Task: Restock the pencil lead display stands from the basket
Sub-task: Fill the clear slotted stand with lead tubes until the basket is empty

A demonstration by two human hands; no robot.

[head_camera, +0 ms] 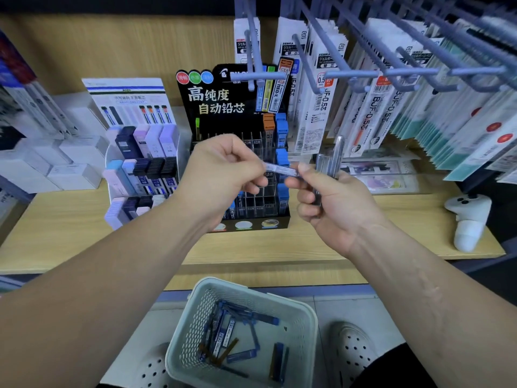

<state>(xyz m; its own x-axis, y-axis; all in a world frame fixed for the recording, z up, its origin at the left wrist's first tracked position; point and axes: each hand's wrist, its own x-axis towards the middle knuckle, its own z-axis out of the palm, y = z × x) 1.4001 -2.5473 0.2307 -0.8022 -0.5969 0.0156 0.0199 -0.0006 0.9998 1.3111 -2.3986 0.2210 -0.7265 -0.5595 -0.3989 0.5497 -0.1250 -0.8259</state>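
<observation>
Hands meet in front of the black stand (pixel 212 102). Your left hand (pixel 223 166) pinches one end of a thin clear lead case (pixel 281 168) with finger and thumb. Your right hand (pixel 333 200) holds the other end with its fingertips and also grips a small bunch of cases (pixel 331 158) that stick up out of it. This looks like the pass: one case goes from the bunch to the left hand, then into a slot.

To do it well, let the right fingertips go only when the left pinch feels firm. Hold the case near one end, so the other end is free to go in first. Turn it upright and match it to the slot tag; the tags are too small to read from here. Many clear slots (pixel 261 197) in the middle of the stand look empty, so you have room to pick.

Mind the edges. Some grey hooks (pixel 265 75) poke out just above the stand, so go in low, under them. Some blue cases (pixel 282 161) stand along its right side; do not knock them. The white stand (pixel 112 152) sits just beside it on the left. The basket (pixel 251 289) is down by your feet, below the shelf (pixel 84 233), with more loose cases (pixel 237 331) inside.
</observation>
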